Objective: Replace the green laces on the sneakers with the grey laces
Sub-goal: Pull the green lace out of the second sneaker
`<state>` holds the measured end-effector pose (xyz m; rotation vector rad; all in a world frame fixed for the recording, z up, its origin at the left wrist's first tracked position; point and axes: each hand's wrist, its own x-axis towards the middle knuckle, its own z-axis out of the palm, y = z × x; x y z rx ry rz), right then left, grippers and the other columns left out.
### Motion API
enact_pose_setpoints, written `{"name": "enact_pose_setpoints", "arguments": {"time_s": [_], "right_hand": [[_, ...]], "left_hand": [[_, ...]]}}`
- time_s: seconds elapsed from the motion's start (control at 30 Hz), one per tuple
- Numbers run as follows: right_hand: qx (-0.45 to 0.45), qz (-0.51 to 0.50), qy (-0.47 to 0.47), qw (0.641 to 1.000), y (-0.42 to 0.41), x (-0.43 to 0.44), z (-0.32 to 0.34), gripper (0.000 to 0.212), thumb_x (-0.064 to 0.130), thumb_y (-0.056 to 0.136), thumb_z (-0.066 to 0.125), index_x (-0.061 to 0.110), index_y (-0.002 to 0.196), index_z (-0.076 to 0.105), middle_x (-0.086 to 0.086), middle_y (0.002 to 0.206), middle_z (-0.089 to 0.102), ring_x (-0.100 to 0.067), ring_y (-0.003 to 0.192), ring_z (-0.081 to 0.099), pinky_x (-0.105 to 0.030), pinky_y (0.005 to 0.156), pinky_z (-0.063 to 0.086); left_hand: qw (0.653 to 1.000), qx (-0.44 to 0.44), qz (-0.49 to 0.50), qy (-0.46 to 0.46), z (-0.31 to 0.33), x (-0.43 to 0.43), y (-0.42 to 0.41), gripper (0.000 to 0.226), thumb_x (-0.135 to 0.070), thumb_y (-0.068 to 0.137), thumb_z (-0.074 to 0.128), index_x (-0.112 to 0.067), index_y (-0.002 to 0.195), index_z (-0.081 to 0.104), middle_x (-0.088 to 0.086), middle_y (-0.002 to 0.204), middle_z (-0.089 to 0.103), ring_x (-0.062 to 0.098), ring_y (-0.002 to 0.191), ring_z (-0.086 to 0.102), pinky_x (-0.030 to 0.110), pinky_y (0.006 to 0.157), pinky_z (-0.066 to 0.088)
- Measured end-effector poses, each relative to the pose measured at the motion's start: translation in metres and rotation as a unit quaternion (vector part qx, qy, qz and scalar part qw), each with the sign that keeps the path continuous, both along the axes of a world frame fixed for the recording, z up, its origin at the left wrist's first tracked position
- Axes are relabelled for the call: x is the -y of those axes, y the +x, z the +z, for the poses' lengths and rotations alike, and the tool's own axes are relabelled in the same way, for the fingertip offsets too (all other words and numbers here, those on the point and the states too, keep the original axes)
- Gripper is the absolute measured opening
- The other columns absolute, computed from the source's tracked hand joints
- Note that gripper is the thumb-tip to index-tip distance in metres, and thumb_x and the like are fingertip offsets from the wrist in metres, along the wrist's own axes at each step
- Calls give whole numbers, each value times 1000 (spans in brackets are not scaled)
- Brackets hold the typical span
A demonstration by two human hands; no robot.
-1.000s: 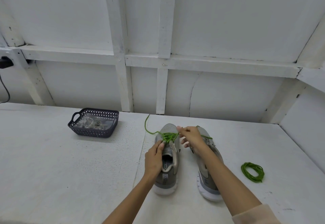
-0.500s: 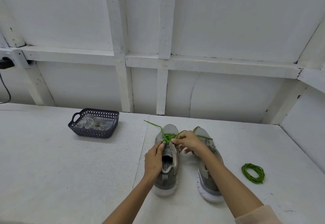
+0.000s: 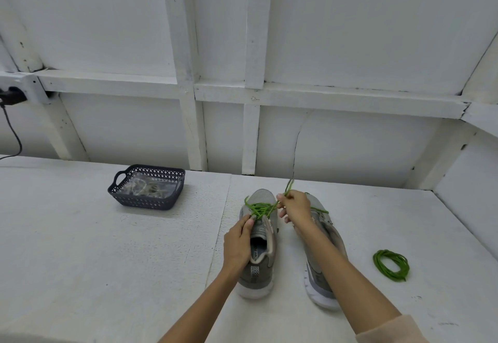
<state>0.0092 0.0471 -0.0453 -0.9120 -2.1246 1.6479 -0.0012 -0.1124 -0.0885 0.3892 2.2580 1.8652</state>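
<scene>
The left grip (image 3: pixel 238 243), a bare hand, is clasping the collar of the left sneaker (image 3: pixel 258 275) mid-worktop (image 3: pixel 107 261), while the right grip (image 3: pixel 296 206) is pinching a strand of the green lace (image 3: pixel 260 208) and holding it up over the toe, the loose end blurring against the wall. The right forearm is hiding much of the right sneaker (image 3: pixel 320 286), and a coiled green lace (image 3: pixel 390 264) is lying toward the right edge. Near the back edge a dark basket (image 3: pixel 147 199) is holding clear wrapping; whether grey laces are lying inside, I cannot tell.
</scene>
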Motion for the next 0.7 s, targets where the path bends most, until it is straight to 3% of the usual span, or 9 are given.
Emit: {"name": "enact_pose_setpoints", "arguments": {"time_s": [0.07,0.17,0.23,0.33,0.4,0.5,0.6,0.7], "right_hand": [[-7,-8,-27,1000,1,1,0,22,20,96,59,6,80,59,-7,70,62,-15,45,50,-19,36,33],[87,120,-20,989,9,3,2,28,29,88,71,2,84,64,-8,74,67,-15,48,54,-19,38,35],[117,152,3,981,10,0,2,24,24,86,73,2,85,65,-9,76,68,-14,49,56,-20,40,35],[42,47,11,998,6,-2,0,19,14,93,62,4,77,56,-12,78,68,-14,44,52,-21,39,30],[8,-20,-1,1000,4,-2,0,20,17,97,56,5,81,56,-9,78,67,-15,45,51,-22,40,30],[51,70,-13,996,6,0,2,27,29,92,64,6,82,56,-6,76,67,-15,46,51,-21,40,28],[94,119,43,987,7,1,1,24,24,85,73,8,75,59,-6,70,65,-13,48,54,-20,42,32],[11,-37,67,997,3,3,-1,22,21,93,64,9,75,58,-7,74,67,-12,45,53,-23,49,38]], "left_hand": [[1000,-4,-2,-1,-1,0,0,15,-30,100,49,-35,100,63,-18,94,63,1,89,58,7,73,40],[1000,-7,-3,-2,-2,-1,-1,17,-31,100,48,-34,102,65,-15,95,64,5,91,59,11,75,42],[1000,-9,-3,-5,-4,0,-2,17,-31,100,48,-33,102,65,-15,95,64,5,91,59,12,75,42],[1000,-2,-6,1,-6,-1,-3,20,-33,100,48,-31,106,67,-15,99,66,4,94,60,16,78,43],[1000,1,-4,4,-5,-1,-2,18,-33,100,49,-33,104,66,-17,98,65,1,94,59,13,78,42],[1000,-1,-1,3,-1,-1,0,16,-31,100,49,-37,99,64,-20,94,63,-4,89,57,8,74,40],[1000,-1,0,6,0,0,1,17,-30,99,50,-39,96,64,-22,92,63,-5,88,57,10,75,41],[1000,3,0,14,0,-1,1,19,-30,99,50,-43,92,62,-27,91,62,-6,89,57,15,78,43]]}}
